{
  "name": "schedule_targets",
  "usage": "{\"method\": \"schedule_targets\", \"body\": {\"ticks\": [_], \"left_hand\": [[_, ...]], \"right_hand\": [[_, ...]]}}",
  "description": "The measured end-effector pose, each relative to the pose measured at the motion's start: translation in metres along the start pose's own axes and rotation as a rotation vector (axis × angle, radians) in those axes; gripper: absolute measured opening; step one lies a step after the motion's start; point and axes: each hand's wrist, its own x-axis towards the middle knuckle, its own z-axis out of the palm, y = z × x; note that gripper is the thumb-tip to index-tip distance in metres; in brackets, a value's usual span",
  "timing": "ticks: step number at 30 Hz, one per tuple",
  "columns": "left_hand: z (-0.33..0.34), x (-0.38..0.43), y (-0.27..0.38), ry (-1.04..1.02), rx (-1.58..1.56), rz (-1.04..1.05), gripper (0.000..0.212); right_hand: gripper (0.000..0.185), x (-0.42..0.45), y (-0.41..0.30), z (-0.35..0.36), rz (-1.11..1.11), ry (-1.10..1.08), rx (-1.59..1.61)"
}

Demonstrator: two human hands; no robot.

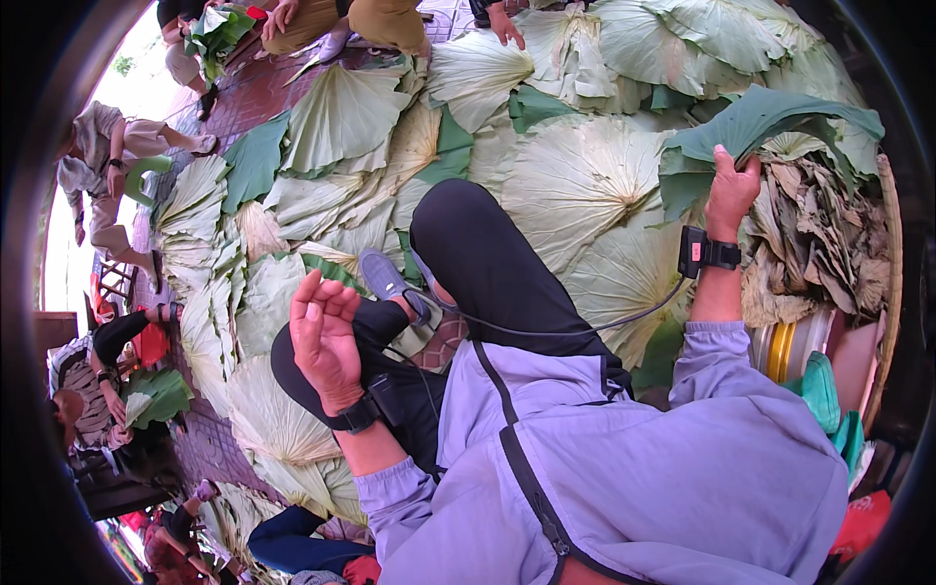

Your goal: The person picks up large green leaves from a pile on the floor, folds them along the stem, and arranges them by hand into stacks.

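Out to the right, my right hand point(733, 186) grips the edge of a dark green lotus leaf point(775, 117), thumb uppermost. The leaf is held above a heap of dry, brownish crumpled leaves point(812, 227). My left hand point(325, 340) is raised over my left leg, palm up with fingers loosely curled and nothing in it. Around my feet lie overlapping pale green lotus leaves point(592, 168), undersides up with veins showing. Each wrist wears a black strapped device, and a cable point(578, 330) runs from the right one across my thigh.
A woven rim point(893, 292) borders the dry leaves at right. Below them sit a yellow-banded round object point(781, 355) and green cloth or plastic point(817, 391). Several people sit along the left and top; one person point(91, 395) holds a leaf. A hand point(504, 25) reaches over leaves at top.
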Motion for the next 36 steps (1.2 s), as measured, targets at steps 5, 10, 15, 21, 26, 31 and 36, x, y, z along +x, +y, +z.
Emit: {"method": "schedule_targets", "body": {"ticks": [5,10,15,21,26,31,36], "left_hand": [[0.001,0.002,-0.001,-0.006,-0.005,-0.005,0.053],[0.002,0.001,0.002,-0.001,-0.005,0.003,0.053],[0.008,-0.002,-0.002,0.015,-0.020,0.013,0.053],[0.001,-0.004,0.003,0.024,-0.001,0.013,0.053],[0.001,-0.010,0.003,0.045,-0.020,-0.003,0.053],[0.005,-0.017,0.008,0.093,0.000,0.006,0.049],[0.007,-0.021,0.007,0.078,-0.034,-0.015,0.048]], "right_hand": [[0.053,-0.045,0.044,0.020,-0.226,-0.280,-0.711],[0.056,-0.135,0.081,0.050,0.091,-1.185,-0.657],[0.050,-0.200,0.091,0.068,0.184,-1.598,-0.508],[0.050,-0.212,0.075,0.077,0.181,-1.668,-0.470],[0.050,-0.206,0.071,0.062,0.294,-1.562,-0.421],[0.048,-0.198,0.054,0.064,0.322,-1.407,-0.312],[0.043,-0.174,0.036,0.063,0.327,-1.302,-0.186]]}}
